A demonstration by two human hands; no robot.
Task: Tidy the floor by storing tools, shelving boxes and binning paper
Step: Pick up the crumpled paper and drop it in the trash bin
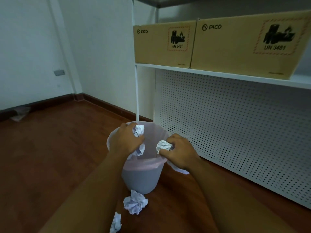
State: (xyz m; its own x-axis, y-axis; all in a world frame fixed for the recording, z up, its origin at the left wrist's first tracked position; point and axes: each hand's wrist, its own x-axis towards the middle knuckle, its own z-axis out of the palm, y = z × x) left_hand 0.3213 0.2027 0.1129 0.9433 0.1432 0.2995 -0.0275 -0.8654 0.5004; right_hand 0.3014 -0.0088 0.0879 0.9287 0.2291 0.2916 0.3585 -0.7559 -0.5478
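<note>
A white bin lined with a pinkish bag stands on the wooden floor beside the shelf unit. My left hand hovers over the bin's mouth, closed on crumpled paper that sticks out above and below the fingers. My right hand is over the bin's right rim, gripping another crumpled paper ball. A crumpled paper lies on the floor in front of the bin. A smaller one lies nearer to me.
Two cardboard boxes sit side by side on the white shelf. A white perforated panel closes the space under it. A crumpled bag lies by the far skirting board.
</note>
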